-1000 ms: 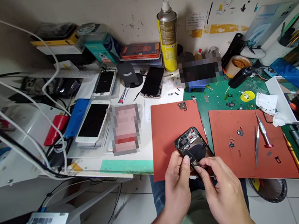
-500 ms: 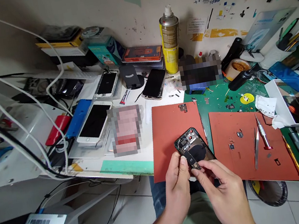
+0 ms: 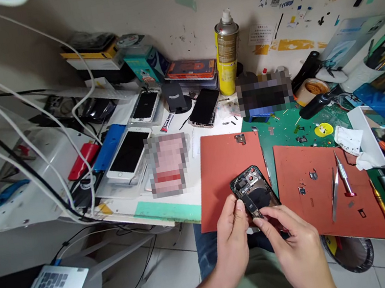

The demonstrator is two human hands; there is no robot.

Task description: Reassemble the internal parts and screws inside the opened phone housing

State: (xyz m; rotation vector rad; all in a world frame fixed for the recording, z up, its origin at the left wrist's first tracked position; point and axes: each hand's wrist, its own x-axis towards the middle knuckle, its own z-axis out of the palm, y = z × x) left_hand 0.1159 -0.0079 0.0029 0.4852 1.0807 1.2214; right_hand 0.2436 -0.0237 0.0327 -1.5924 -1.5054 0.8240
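Note:
An opened phone housing [image 3: 262, 197], showing its camera opening and a round black pad, is held tilted over the near edge of the left red mat [image 3: 218, 184]. My left hand [image 3: 230, 231] grips its left side, the thumb lying at the edge of a narrow dark logic board [image 3: 249, 203]. With thumb and fingertips, my right hand [image 3: 295, 240] pinches the lower end of that board, which lies along the housing's left side. The fingers cover the housing's lower part, so whether the board's end is lifted cannot be made out.
On the right red mat [image 3: 302, 214] lie tweezers [image 3: 334, 196], a screwdriver [image 3: 343, 174], a SIM tray [image 3: 362, 213] and small parts. A gold screwdriver [image 3: 382, 205] rests along its right edge. A spray can [image 3: 227, 53] stands behind. Phones, including a white one [image 3: 129, 152], lie leftward.
The whole scene has shifted slightly right in view as the head camera turned. Both hands keep nearly the same grip on the housing and board.

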